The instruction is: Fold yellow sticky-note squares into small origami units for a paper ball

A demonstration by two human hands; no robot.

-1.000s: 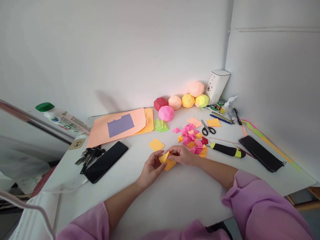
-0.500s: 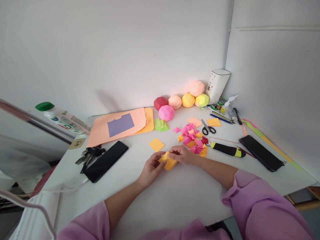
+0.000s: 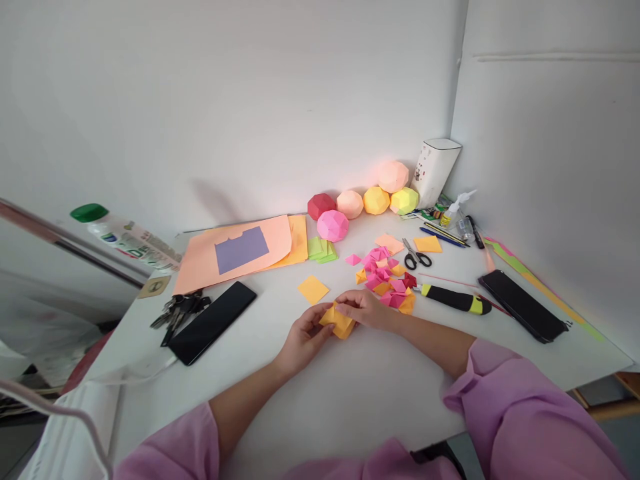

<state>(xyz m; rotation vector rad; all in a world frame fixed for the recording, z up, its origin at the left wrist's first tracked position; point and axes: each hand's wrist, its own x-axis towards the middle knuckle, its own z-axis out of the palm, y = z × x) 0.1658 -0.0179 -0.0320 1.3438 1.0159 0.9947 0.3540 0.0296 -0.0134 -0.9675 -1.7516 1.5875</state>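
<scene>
Between my two hands is a folded piece of yellow-orange paper (image 3: 342,325), held just above the table near its middle. My left hand (image 3: 303,337) pinches its left side, thumb in front and fingers partly behind it. Bent over the upper right edge is my right hand (image 3: 367,310), its fingers closed on the paper. A flat orange paper square (image 3: 313,290) lies just beyond my left hand. Past my right hand spreads a pile of small folded pink and orange paper pieces (image 3: 385,273).
Faceted paper balls (image 3: 333,226) stand along the wall. Scissors (image 3: 417,255), a black-and-yellow cutter (image 3: 455,299) and a black case (image 3: 523,307) lie to the right. On the left are a phone (image 3: 213,323), keys (image 3: 179,313), peach paper sheets (image 3: 200,260) and a green-capped bottle (image 3: 127,239).
The folded paper has turned slightly between my fingers and shifted a little to the right. Both hands stay in nearly the same place.
</scene>
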